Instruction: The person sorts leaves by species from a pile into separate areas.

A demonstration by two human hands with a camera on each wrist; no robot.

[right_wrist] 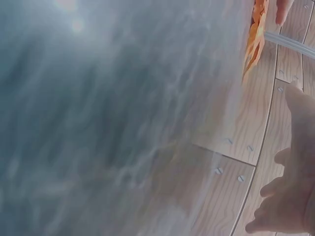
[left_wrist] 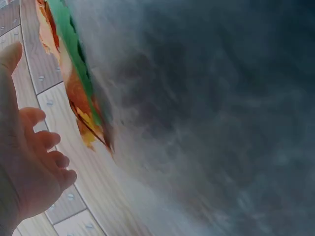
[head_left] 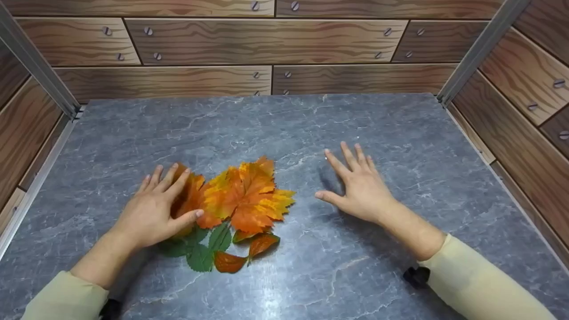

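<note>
Orange and yellow maple-shaped leaves (head_left: 244, 195) lie on the grey table left of centre, partly overlapping. Green leaves (head_left: 200, 257) and small reddish-orange leaves (head_left: 230, 262) lie at their near side. My left hand (head_left: 153, 213) is spread palm-down over the left part of the pile and hides some of it. In the left wrist view that hand (left_wrist: 34, 162) appears apart from the leaves (left_wrist: 76, 88), with nothing in its fingers. My right hand (head_left: 362, 191), fingers spread, hovers above the table to the right of the leaves. It holds nothing in the right wrist view either.
The marbled grey table (head_left: 275, 120) is bounded by wood-patterned panels (head_left: 266, 42) at the back and both sides. Metal posts (head_left: 471, 53) rise at the back corners. A dark strap piece (head_left: 417, 276) sits under the right sleeve.
</note>
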